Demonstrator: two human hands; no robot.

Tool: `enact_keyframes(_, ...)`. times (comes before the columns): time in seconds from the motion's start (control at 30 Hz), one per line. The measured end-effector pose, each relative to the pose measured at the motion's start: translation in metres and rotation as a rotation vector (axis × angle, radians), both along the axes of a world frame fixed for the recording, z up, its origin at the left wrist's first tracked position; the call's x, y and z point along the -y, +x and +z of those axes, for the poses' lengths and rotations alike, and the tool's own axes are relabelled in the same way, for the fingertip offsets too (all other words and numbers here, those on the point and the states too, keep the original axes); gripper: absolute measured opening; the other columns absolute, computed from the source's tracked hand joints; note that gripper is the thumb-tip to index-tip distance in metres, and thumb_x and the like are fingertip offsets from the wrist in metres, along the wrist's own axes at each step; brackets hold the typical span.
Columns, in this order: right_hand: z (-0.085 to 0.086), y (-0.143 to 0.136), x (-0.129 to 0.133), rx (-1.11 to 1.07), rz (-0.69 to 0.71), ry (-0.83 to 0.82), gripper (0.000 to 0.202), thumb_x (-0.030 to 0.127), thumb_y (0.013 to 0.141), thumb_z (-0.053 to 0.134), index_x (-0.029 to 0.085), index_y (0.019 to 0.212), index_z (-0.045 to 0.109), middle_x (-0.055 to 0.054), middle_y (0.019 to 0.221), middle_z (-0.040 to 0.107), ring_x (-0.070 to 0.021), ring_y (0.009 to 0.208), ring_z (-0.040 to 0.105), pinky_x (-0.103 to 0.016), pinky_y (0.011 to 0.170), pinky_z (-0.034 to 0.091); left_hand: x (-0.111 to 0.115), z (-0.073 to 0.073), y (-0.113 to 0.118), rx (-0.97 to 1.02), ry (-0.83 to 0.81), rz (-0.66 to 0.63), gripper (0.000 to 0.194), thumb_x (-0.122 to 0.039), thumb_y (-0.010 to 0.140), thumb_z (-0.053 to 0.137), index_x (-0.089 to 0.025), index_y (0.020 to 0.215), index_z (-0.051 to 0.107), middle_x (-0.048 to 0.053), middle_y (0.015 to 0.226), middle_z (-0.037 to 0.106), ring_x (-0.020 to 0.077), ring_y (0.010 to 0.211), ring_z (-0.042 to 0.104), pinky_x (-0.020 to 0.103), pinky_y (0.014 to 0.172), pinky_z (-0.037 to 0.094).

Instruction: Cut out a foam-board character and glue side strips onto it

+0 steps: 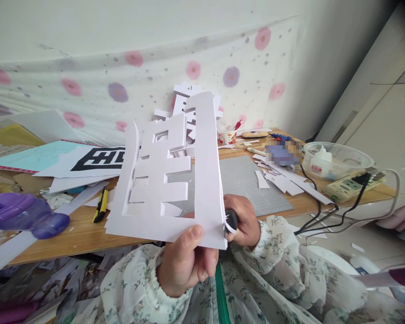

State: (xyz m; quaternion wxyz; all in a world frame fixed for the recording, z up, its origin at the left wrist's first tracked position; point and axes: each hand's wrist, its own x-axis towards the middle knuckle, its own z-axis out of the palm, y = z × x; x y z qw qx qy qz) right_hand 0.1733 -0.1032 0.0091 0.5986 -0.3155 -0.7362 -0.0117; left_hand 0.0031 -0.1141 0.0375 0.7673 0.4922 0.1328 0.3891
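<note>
Gripping a white cut-out (pixel 177 165) in the left hand (pixel 186 258), thumb in front and fingers behind, along its bottom border towards the lower right corner. Holding it upright, slightly tilted, above the near edge of the bench (pixel 84 234). Has the right hand (pixel 243 219) closed around a black tool (pixel 231 220), right beside the cut-out's right edge near that corner. Cannot tell what kind of tool, nor whether touching the cut-out.

Has a grey mat (pixel 253 184) behind the hands, right of the bench's middle, with white scraps (pixel 283 183) across its right edge. Sees a pile (pixel 180 105) of white pieces at the far edge, partly hidden by the cut-out, and just right of it a printed cup (pixel 227 136). Has a clear bowl (pixel 357 157) holding a white bottle (pixel 320 157) towards the right end, and a power strip (pixel 349 186) in front of it, near the right corner. Sees a yellow knife (pixel 101 205) near the near edge on the left, between the cut-out and a purple jug (pixel 27 213). Sees a black-patterned print (pixel 93 158) behind the knife, overlapping a pale blue board (pixel 43 155).
</note>
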Motion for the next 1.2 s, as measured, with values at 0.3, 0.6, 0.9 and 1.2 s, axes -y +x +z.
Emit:
enact_keyframes(0.3, 0.0, 0.002, 0.0, -0.028, -0.02, -0.022, 0.05, 0.072, 0.092, 0.044, 0.023, 0.081, 0.051, 0.003, 0.06, 0.049, -0.0134, 0.049, 0.043, -0.028, 0.05, 0.031, 0.0, -0.003, 0.001, 0.013, -0.02, 0.028, 0.059, -0.05, 0.091, 0.056, -0.016, 0.043, 0.058, -0.003, 0.027, 0.03, 0.0053, 0.025, 0.022, 0.023, 0.028, 0.011)
enact_keyframes(0.6, 0.002, 0.006, 0.0, 0.004, -0.033, -0.018, 0.052, 0.074, 0.091, 0.042, 0.024, 0.081, 0.051, 0.002, 0.059, 0.05, -0.0143, 0.049, 0.045, -0.028, 0.05, 0.032, 0.001, -0.005, -0.001, 0.033, -0.015, -0.042, 0.054, -0.051, 0.091, 0.055, -0.015, 0.05, 0.059, -0.003, 0.027, 0.033, 0.0058, 0.025, 0.022, 0.02, 0.027, 0.012)
enact_keyframes(0.9, 0.002, 0.008, 0.0, 0.004, -0.06, -0.009, 0.053, 0.073, 0.093, 0.039, 0.023, 0.079, 0.05, 0.003, 0.059, 0.049, -0.0132, 0.049, 0.044, -0.027, 0.049, 0.031, 0.001, -0.009, 0.004, 0.098, -0.04, -0.024, 0.046, -0.044, 0.092, 0.058, -0.014, 0.059, 0.065, -0.004, 0.029, 0.04, 0.0052, 0.025, 0.022, 0.02, 0.027, 0.014)
enact_keyframes(1.2, 0.006, 0.013, 0.001, 0.012, -0.032, 0.019, 0.051, 0.073, 0.092, 0.042, 0.024, 0.08, 0.05, 0.003, 0.06, 0.048, -0.0137, 0.05, 0.044, -0.028, 0.051, 0.03, 0.003, -0.012, 0.001, 0.116, -0.015, -0.102, 0.041, -0.043, 0.095, 0.054, -0.012, 0.072, 0.07, -0.006, 0.031, 0.037, 0.006, 0.025, 0.02, 0.021, 0.026, 0.013)
